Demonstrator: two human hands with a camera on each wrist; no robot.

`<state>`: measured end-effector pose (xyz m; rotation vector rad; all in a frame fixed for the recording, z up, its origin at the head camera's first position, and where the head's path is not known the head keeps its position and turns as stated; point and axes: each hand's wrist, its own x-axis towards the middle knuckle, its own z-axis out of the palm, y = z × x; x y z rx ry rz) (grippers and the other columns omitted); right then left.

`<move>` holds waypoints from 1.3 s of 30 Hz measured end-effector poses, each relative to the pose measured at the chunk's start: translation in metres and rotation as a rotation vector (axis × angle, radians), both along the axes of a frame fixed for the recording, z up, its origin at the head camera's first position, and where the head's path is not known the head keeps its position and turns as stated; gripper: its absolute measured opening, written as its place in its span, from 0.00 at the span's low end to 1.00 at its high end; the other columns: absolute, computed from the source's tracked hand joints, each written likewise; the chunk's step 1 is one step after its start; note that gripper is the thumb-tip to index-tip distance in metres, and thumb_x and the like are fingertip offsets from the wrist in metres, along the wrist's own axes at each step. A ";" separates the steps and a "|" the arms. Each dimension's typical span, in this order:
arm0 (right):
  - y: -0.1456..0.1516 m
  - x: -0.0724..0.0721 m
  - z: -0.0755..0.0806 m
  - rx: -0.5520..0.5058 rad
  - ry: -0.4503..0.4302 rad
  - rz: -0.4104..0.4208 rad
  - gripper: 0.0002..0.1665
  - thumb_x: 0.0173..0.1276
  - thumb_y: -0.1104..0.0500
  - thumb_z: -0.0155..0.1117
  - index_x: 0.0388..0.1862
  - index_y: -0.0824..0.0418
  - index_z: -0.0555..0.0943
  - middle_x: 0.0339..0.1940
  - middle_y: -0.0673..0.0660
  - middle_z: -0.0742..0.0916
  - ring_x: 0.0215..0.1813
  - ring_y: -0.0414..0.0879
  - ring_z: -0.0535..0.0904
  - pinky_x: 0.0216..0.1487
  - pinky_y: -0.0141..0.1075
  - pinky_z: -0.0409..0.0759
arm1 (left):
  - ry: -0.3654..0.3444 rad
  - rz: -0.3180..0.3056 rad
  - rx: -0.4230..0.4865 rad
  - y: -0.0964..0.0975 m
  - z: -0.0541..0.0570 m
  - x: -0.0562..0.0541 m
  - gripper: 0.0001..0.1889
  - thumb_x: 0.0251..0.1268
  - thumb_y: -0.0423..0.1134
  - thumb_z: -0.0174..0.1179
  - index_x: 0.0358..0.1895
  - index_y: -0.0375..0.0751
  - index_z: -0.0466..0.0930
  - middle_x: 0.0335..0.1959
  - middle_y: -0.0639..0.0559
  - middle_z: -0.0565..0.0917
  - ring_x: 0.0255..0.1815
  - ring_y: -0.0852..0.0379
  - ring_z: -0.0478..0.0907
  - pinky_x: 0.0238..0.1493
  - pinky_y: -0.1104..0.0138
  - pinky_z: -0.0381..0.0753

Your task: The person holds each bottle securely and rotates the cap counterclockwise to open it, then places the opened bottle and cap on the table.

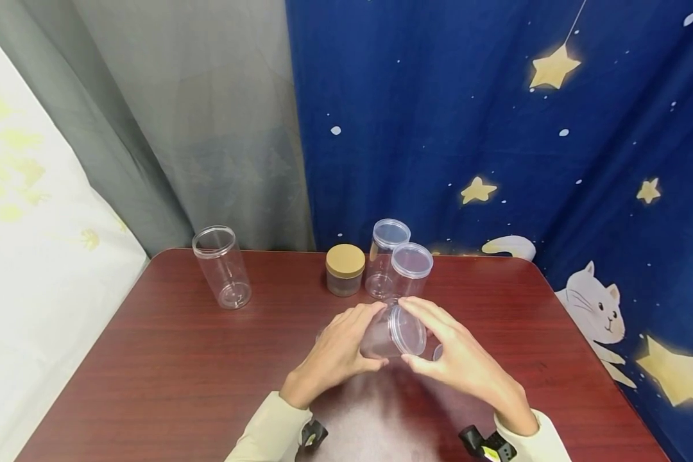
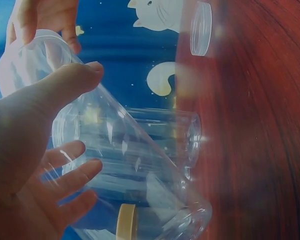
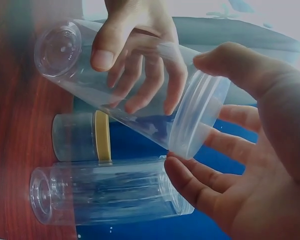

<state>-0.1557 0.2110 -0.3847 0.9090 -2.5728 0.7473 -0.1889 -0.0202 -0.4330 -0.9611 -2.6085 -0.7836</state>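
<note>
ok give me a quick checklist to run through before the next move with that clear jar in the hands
1. Left hand round the body of the held jar: ok, thumb and fingers on opposite sides.
2. Right hand on the held jar's lid: ok, thumb and fingertips at its edge.
3. Held jar upright: not ok, it is tilted.
4. Held jar's lid fully tightened: cannot tell.
5. Far-left jar lidded: not ok, its mouth is open.
6. Loose lid in sight: ok, on the table near the right hand.
</note>
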 end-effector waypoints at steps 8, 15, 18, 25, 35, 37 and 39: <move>0.002 0.001 0.001 -0.017 -0.094 0.028 0.53 0.55 0.53 0.78 0.77 0.51 0.62 0.75 0.50 0.70 0.72 0.46 0.69 0.70 0.30 0.65 | 0.051 0.019 -0.017 0.001 -0.001 0.000 0.46 0.43 0.52 0.78 0.69 0.47 0.66 0.59 0.53 0.78 0.57 0.54 0.76 0.60 0.57 0.74; -0.001 0.000 0.005 -0.085 -0.188 -0.115 0.57 0.55 0.44 0.78 0.78 0.53 0.57 0.73 0.52 0.69 0.66 0.50 0.74 0.58 0.50 0.78 | 0.080 0.035 -0.029 0.002 0.002 -0.002 0.47 0.43 0.51 0.78 0.69 0.47 0.66 0.58 0.52 0.77 0.56 0.54 0.76 0.60 0.56 0.74; -0.004 0.000 0.003 -0.050 -0.161 -0.159 0.50 0.57 0.42 0.75 0.74 0.53 0.65 0.68 0.52 0.73 0.61 0.49 0.77 0.57 0.49 0.79 | 0.093 0.037 -0.030 0.002 0.002 -0.001 0.46 0.43 0.51 0.78 0.69 0.47 0.66 0.58 0.53 0.77 0.56 0.54 0.76 0.61 0.57 0.74; -0.007 0.002 -0.001 -0.033 -0.134 -0.159 0.44 0.58 0.41 0.74 0.70 0.54 0.70 0.57 0.48 0.79 0.49 0.40 0.79 0.46 0.40 0.82 | 0.093 0.035 -0.034 0.003 0.000 0.003 0.46 0.42 0.52 0.78 0.69 0.47 0.66 0.57 0.53 0.78 0.55 0.53 0.77 0.59 0.57 0.75; -0.007 0.004 -0.002 -0.066 -0.167 -0.160 0.44 0.58 0.40 0.74 0.70 0.53 0.70 0.53 0.47 0.80 0.40 0.38 0.77 0.38 0.34 0.81 | 0.097 0.034 -0.027 0.005 0.000 0.004 0.46 0.42 0.52 0.78 0.69 0.48 0.67 0.57 0.54 0.78 0.55 0.53 0.77 0.60 0.57 0.75; -0.007 0.005 -0.002 -0.068 -0.173 -0.160 0.44 0.58 0.40 0.74 0.70 0.52 0.70 0.55 0.47 0.79 0.40 0.37 0.77 0.38 0.34 0.81 | 0.096 0.034 -0.030 0.005 0.000 0.005 0.46 0.43 0.51 0.78 0.69 0.47 0.67 0.57 0.53 0.78 0.55 0.53 0.77 0.60 0.57 0.74; -0.007 0.005 -0.003 -0.074 -0.175 -0.154 0.45 0.57 0.40 0.74 0.70 0.52 0.70 0.55 0.47 0.79 0.38 0.37 0.77 0.37 0.33 0.80 | 0.099 0.034 -0.032 0.005 0.000 0.005 0.46 0.43 0.51 0.79 0.69 0.47 0.67 0.56 0.53 0.78 0.55 0.53 0.76 0.60 0.57 0.74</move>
